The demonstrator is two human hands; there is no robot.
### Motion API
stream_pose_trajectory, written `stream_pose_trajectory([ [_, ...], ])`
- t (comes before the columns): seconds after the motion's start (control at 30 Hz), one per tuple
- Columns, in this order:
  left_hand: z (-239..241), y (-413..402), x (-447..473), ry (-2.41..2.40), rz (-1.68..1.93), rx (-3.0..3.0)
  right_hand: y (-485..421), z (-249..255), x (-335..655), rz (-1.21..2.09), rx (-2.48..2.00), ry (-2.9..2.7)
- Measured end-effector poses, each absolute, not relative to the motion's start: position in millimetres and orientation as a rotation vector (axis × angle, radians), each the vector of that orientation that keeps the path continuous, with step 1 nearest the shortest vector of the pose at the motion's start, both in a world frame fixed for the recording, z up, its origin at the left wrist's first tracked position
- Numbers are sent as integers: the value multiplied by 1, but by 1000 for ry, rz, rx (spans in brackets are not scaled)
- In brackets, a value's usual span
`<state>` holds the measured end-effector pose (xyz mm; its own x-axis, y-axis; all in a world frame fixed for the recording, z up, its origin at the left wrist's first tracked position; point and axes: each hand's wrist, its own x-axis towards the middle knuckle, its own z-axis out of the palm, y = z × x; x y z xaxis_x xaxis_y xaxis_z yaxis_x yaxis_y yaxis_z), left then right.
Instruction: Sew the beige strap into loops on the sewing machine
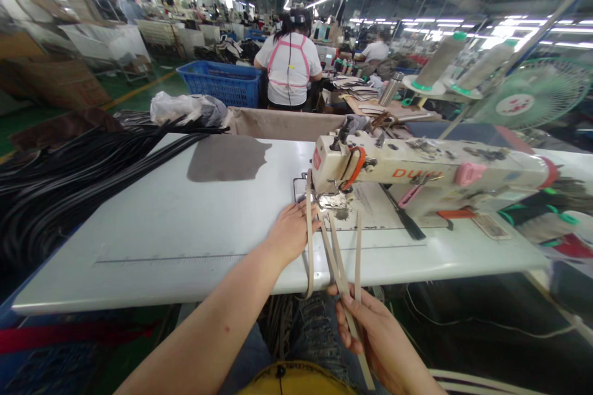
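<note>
A cream sewing machine (430, 170) stands on a white table (185, 228). Thin beige straps (336, 250) run from under its needle toward me and over the table's front edge. My left hand (290, 231) rests on the table just left of the needle, fingers pressed against one strap that loops down beside it. My right hand (375, 333) is below the table edge, fingers closed around the lower ends of the straps.
A thick pile of black straps (69, 185) covers the table's left end. A grey fabric piece (227, 157) lies at the back. A blue basket (220, 80), a seated person in white (288, 62), thread cones (440, 58) and a fan (537, 95) lie beyond.
</note>
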<state>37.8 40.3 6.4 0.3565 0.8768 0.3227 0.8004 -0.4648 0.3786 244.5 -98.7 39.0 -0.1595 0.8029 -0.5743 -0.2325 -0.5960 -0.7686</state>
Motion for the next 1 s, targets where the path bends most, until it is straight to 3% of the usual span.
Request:
stream_pose_trajectory([
  [1.0,5,41,36,1526,705,2436,-97,45,241,1813,-1415,-652],
])
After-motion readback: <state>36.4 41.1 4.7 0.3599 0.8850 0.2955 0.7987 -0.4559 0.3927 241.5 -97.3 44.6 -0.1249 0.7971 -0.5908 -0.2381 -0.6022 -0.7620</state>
